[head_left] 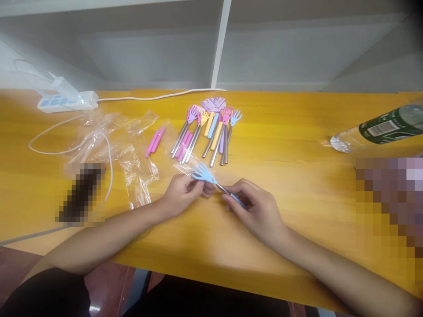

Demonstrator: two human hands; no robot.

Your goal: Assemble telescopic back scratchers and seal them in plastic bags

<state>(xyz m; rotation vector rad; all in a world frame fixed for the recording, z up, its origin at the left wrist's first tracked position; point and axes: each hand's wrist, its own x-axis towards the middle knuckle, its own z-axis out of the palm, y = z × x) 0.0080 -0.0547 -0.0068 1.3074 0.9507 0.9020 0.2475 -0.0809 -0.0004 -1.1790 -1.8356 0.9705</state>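
Note:
A light-blue back scratcher (204,173) with a claw-shaped head, a metal rod and a blue grip lies across the space between my hands. My right hand (256,204) is closed round its blue grip. Beside the claw, my left hand (185,193) has its fingers closed on a clear plastic bag (183,168), part of which shows above the knuckles. Whether the claw is inside the bag or in front of it, I cannot tell. Just beyond lie several more back scratchers, among them a purple one (192,115) and a pink one (226,114).
Pink grips (155,141) lie left of the scratchers, and purple printed cards (214,104) behind them. Crumpled clear bags (99,132) spread on the left near a white power strip (68,102) and cable. A bottle (380,125) is at right. Blurred patches cover both sides.

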